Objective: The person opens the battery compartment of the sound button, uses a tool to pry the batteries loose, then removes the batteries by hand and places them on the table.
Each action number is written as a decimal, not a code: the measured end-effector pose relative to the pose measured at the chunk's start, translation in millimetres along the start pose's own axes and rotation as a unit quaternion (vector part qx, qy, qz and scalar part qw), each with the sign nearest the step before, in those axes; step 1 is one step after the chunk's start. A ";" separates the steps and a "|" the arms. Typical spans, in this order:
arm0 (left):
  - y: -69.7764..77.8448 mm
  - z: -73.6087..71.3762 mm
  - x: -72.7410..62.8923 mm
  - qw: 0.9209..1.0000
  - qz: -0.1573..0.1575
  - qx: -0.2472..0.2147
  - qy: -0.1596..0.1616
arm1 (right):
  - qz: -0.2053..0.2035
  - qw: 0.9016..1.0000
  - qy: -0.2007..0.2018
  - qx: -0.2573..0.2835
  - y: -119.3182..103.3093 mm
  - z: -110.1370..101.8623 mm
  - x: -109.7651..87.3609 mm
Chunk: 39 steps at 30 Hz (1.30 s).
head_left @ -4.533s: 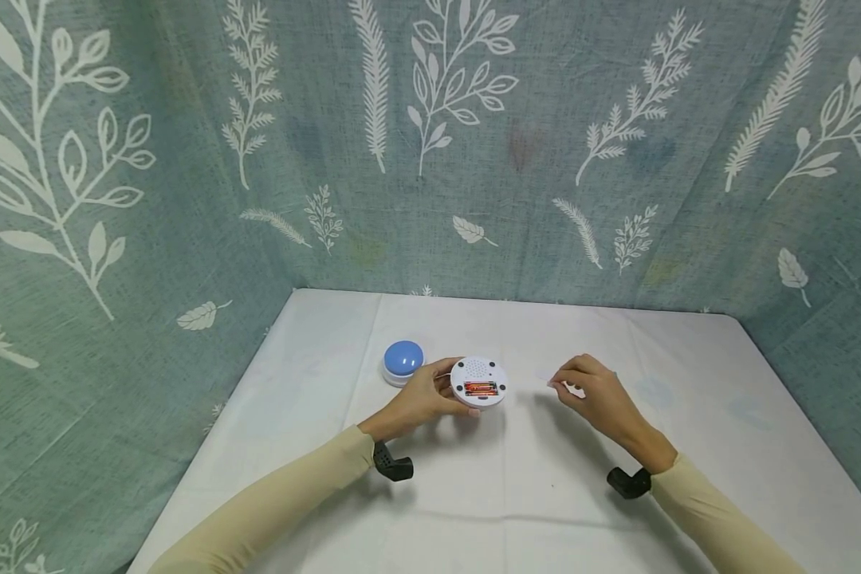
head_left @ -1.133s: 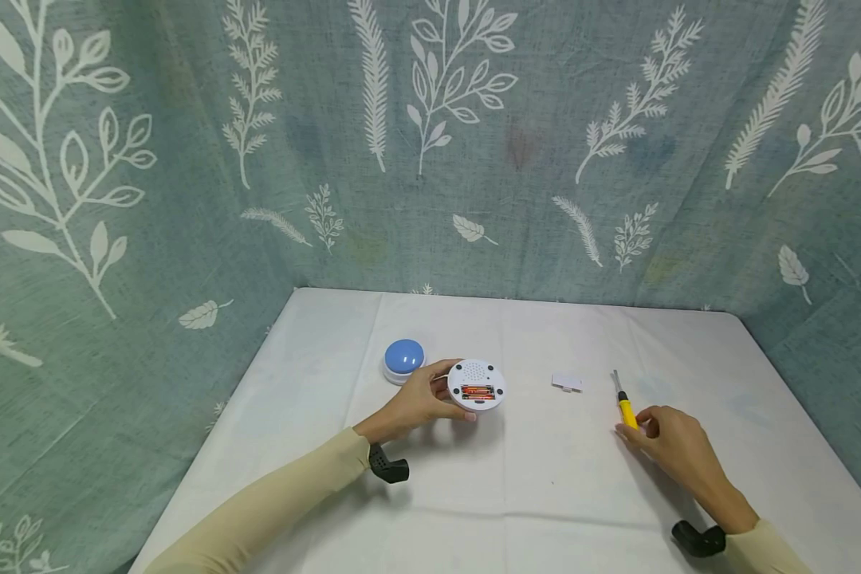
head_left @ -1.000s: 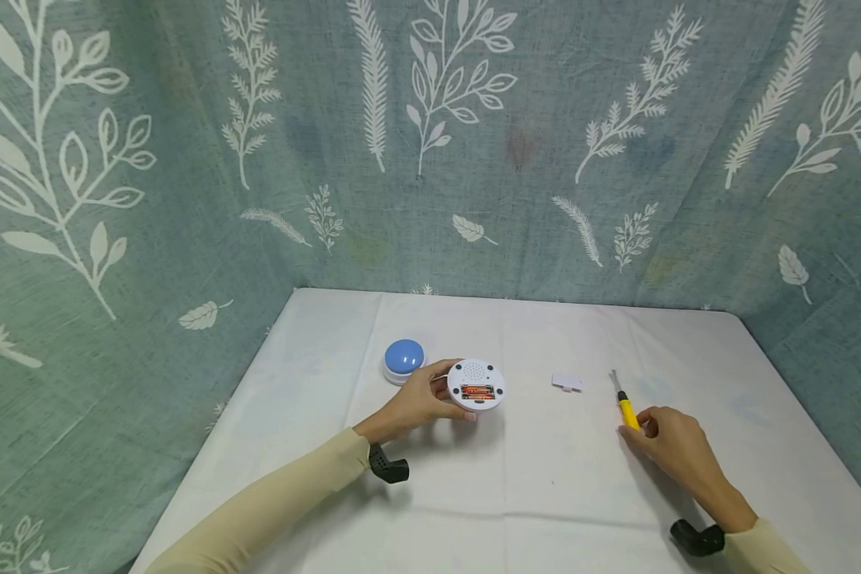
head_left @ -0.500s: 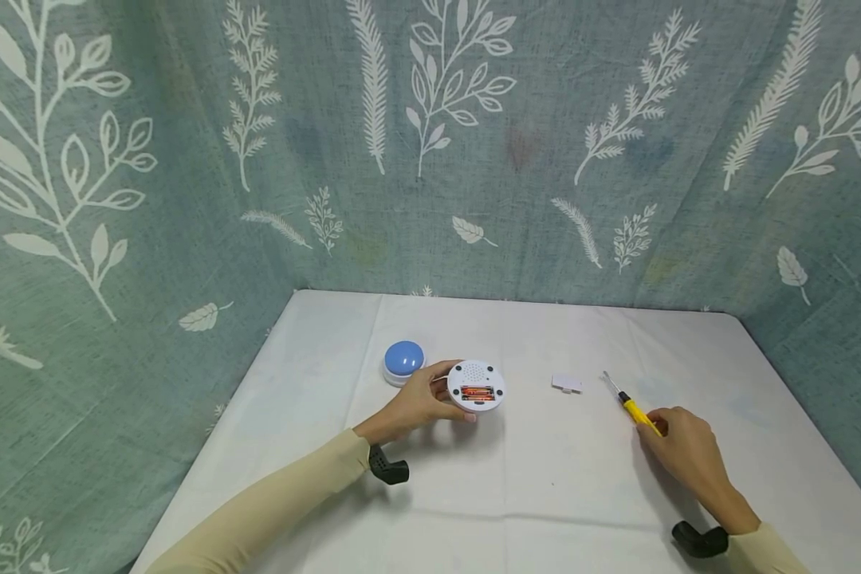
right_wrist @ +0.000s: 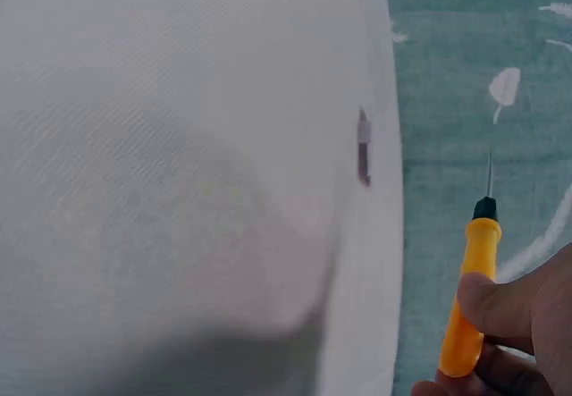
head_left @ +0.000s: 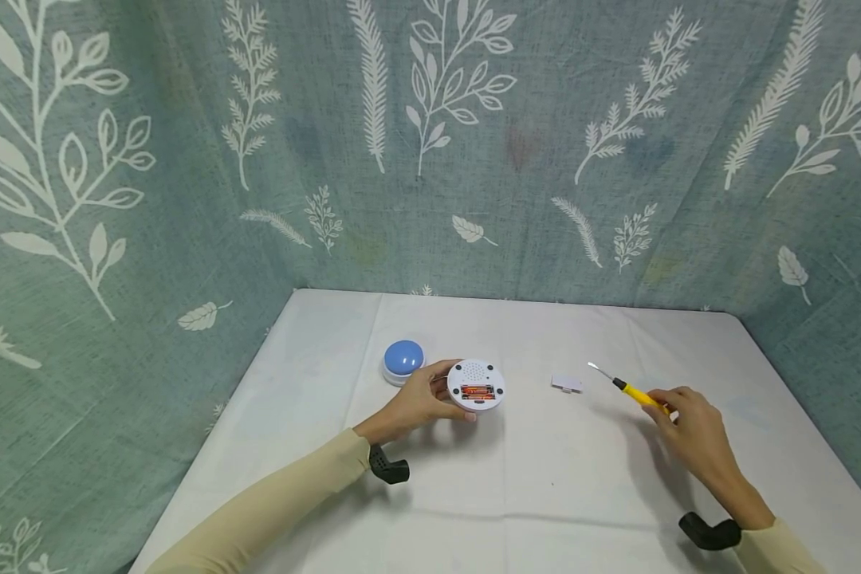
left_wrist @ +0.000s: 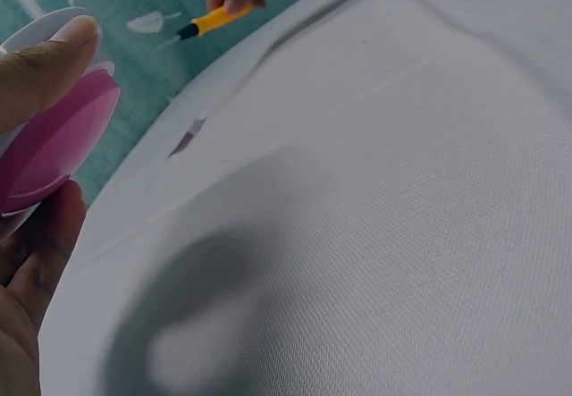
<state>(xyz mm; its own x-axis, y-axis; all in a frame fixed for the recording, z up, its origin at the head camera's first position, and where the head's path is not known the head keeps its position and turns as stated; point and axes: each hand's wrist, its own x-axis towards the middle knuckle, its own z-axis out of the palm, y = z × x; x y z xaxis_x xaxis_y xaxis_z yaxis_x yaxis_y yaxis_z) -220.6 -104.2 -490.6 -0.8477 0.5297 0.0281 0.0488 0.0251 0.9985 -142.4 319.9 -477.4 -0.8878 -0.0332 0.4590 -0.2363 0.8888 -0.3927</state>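
Observation:
In the head view my left hand [head_left: 412,405] holds a round push button [head_left: 477,373] up, its white underside facing the camera. Its battery compartment lies uncovered, with red-orange batteries [head_left: 477,392] inside. The left wrist view shows its pink dome [left_wrist: 67,137] between thumb and fingers. My right hand [head_left: 699,434] grips a screwdriver [head_left: 640,395] by its yellow handle, raised off the table, its metal tip pointing left and away. A small white battery cover [head_left: 567,384] lies on the table between the screwdriver tip and the push button.
A second push button [head_left: 403,359] with a blue dome stands behind my left hand. White cloth covers the table [head_left: 531,478]. A green leaf-patterned curtain [head_left: 516,175] hangs along the back and sides.
Earlier my right hand was beside the battery cover's spot, then took hold of the screwdriver. Since then the screwdriver has swung leftward and been lifted. My left hand has barely moved.

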 end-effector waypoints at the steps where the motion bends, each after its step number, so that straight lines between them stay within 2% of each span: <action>1: 0.1 0.0 0.0 1.000 0.000 0.001 0.000 | -0.006 1.000 0.003 0.002 -1.1 -0.8 1.3; 11: 1.3 -0.1 -0.6 1.000 0.004 0.005 -0.002 | -0.070 0.997 0.030 0.024 -17.6 -8.8 8.5; 16: 0.6 -0.3 -0.3 1.000 0.003 0.012 0.001 | -0.088 0.995 0.035 0.030 -27.0 -13.7 11.7; 23: 0.3 0.1 -0.8 1.000 0.004 0.026 0.009 | -0.117 0.992 0.031 0.031 -41.1 -18.8 17.5; 31: 0.7 1.1 1.8 1.000 0.016 -0.011 0.002 | -0.146 0.988 0.024 0.043 -52.8 -18.5 24.1; 39: 1.7 3.6 2.8 1.000 0.014 -0.003 -0.002 | -0.175 0.982 0.016 0.063 -63.1 -16.3 29.0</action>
<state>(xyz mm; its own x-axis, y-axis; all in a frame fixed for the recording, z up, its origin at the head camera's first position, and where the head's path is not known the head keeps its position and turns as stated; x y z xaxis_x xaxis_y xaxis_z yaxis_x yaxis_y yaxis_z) -221.0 -99.7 -488.9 -0.8437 0.5338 0.0569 0.0704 0.0050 0.9975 -146.7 270.3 -426.3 -0.7305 -0.3106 0.6082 -0.5741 0.7616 -0.3006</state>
